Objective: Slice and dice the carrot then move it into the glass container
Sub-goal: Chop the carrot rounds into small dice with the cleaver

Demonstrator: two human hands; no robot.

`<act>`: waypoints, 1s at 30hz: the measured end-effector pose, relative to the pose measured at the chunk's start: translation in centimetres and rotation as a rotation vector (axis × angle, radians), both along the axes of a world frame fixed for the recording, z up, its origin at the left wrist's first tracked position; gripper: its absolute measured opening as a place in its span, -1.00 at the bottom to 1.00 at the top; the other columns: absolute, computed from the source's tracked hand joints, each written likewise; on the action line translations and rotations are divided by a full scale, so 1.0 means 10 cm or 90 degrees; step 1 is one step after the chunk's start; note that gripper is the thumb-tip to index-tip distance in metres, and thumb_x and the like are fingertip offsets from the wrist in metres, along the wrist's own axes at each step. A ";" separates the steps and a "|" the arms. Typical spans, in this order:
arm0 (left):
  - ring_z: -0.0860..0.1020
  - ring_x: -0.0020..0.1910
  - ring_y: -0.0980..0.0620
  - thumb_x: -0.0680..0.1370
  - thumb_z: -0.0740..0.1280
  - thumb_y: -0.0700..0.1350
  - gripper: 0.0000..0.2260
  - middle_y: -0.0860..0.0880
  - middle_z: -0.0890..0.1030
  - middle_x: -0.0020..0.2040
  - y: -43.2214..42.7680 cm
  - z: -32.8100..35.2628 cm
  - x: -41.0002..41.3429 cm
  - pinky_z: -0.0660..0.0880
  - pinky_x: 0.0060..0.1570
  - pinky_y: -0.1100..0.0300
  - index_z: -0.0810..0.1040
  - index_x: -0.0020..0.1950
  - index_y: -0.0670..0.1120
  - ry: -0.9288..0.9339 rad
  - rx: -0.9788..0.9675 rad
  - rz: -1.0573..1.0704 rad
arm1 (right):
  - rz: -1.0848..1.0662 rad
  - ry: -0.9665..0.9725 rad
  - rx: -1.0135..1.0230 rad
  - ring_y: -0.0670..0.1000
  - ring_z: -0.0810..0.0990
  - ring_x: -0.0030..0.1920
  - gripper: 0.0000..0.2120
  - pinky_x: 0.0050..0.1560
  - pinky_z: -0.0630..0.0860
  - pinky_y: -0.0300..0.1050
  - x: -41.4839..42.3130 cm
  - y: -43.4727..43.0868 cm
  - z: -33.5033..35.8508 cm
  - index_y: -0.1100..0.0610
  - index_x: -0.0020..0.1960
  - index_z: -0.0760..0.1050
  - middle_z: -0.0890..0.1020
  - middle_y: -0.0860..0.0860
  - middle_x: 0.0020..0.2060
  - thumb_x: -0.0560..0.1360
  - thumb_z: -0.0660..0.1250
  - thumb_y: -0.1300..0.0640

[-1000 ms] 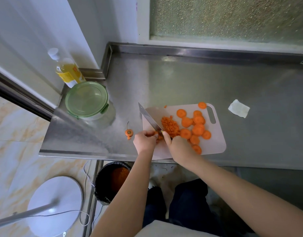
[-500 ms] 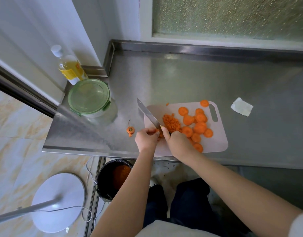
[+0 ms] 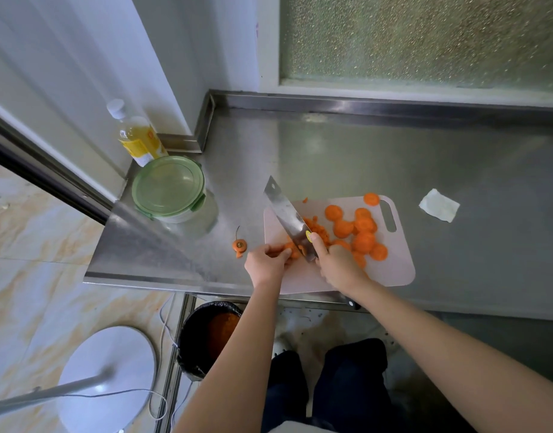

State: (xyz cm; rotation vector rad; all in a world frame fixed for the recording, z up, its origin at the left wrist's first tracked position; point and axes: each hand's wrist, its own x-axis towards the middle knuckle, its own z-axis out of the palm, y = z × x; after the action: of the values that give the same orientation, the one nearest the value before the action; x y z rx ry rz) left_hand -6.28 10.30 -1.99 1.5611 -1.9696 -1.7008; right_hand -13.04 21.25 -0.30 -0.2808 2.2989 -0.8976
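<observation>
Two hands work at the centre of the frame, over a pale pink plastic cutting board (image 3: 393, 264) that lies on a brushed stainless-steel counter (image 3: 393, 151).

1. My left hand (image 3: 265, 264) sits at the board's lower left edge. Its fingers are curled, and the tips pinch a small orange carrot piece (image 3: 289, 250) against the board.
2. My right hand (image 3: 339, 267) is wrapped round the handle of a broad steel kitchen knife (image 3: 287, 214), with the index finger laid straight along the flat of the blade. The blade slants from this hand toward the upper left, and its tip reaches past the board's left edge. It is unclear whether the cutting edge touches the board, as the blade hides that line.
3. A heap of small diced carrot bits (image 3: 320, 229) lies just right of the blade.
4. Round orange carrot slices (image 3: 364, 239) are spread over the board's right half, some overlapping. One slice lies alone at the top edge, beside the handle slot.
5. A cut-off carrot top with a thin stem (image 3: 239, 244) rests on the counter, just left of the board.
6. A round glass container with a green clip-on lid (image 3: 169, 189) stands well left of the board, lid on.
7. A clear bottle of yellow liquid with a white cap (image 3: 137, 135) stands behind it, toward the upper left.
8. A crumpled white paper scrap (image 3: 439, 205) lies on the counter, right of the board.
9. A black-lined waste bin holding orange scraps (image 3: 206, 335) stands on the floor below the counter edge.
</observation>
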 end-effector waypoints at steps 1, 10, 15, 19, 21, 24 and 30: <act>0.63 -0.24 0.04 0.42 0.47 -0.20 -0.91 -0.09 0.69 -0.18 0.01 0.00 0.01 0.50 -0.19 0.35 0.65 -0.10 -0.11 0.001 -0.008 -0.001 | -0.001 0.001 -0.008 0.04 0.31 -0.49 -0.36 -0.40 0.22 -0.12 0.00 0.01 0.02 0.13 -0.52 0.25 0.34 0.04 -0.57 0.59 -0.01 -0.25; 0.51 -0.12 0.13 0.44 0.44 -0.10 -0.85 0.02 0.65 -0.09 0.04 0.04 0.03 0.36 -0.06 0.33 0.66 -0.01 -0.07 -0.038 -0.024 0.012 | 0.046 -0.001 0.038 0.10 0.43 -0.40 -0.36 -0.26 0.36 -0.12 0.10 0.07 0.15 0.20 -0.40 0.37 0.47 0.11 -0.45 0.60 -0.05 -0.23; 0.50 -0.12 0.11 0.44 0.43 -0.13 -0.86 -0.02 0.66 -0.04 0.04 0.04 0.00 0.36 -0.09 0.31 0.66 -0.02 -0.09 -0.052 -0.003 0.019 | 0.100 0.025 0.094 0.08 0.37 -0.37 -0.41 -0.43 0.19 -0.22 0.13 0.09 0.23 0.14 -0.45 0.22 0.37 0.05 -0.48 0.63 -0.08 -0.18; 0.49 -0.10 0.08 0.44 0.42 -0.15 -0.85 -0.04 0.65 -0.04 0.01 0.04 -0.03 0.37 -0.10 0.29 0.66 -0.01 -0.11 -0.060 0.021 0.016 | 0.155 0.061 0.131 0.11 0.44 -0.31 -0.46 -0.45 0.22 -0.20 0.13 0.06 0.27 0.12 -0.41 0.19 0.37 0.06 -0.46 0.65 -0.10 -0.13; 0.49 -0.10 0.07 0.44 0.42 -0.15 -0.85 -0.04 0.64 -0.06 0.00 0.04 -0.04 0.38 -0.11 0.27 0.66 0.00 -0.11 -0.063 0.029 0.013 | 0.180 0.055 0.144 0.10 0.48 -0.23 -0.51 -0.38 0.28 -0.14 0.14 0.05 0.31 0.11 -0.36 0.23 0.37 0.06 -0.43 0.65 -0.10 -0.11; 0.54 -0.08 0.01 0.42 0.43 -0.15 -0.88 -0.07 0.66 -0.10 -0.01 0.05 -0.04 0.39 -0.12 0.25 0.66 -0.07 -0.12 -0.068 0.033 0.010 | 0.125 -0.003 0.114 0.11 0.47 -0.12 -0.44 -0.12 0.38 -0.07 0.16 0.03 0.35 0.31 0.06 0.48 0.46 0.12 -0.24 0.63 -0.04 -0.15; 0.54 -0.13 0.02 0.41 0.44 -0.14 -0.95 -0.05 0.63 -0.17 -0.04 0.06 -0.03 0.40 -0.14 0.24 0.63 -0.16 -0.09 -0.071 0.044 -0.003 | 0.157 0.030 0.175 0.12 0.50 -0.06 -0.48 -0.40 0.26 -0.19 0.13 -0.07 0.29 0.26 0.54 -0.09 0.50 0.17 0.01 0.65 0.03 0.22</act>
State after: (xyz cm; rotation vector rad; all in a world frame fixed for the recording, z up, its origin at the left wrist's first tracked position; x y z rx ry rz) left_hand -6.61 9.93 -1.40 1.7108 -1.9858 -1.7376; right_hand -11.77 20.55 2.56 -0.4576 2.3328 -0.4509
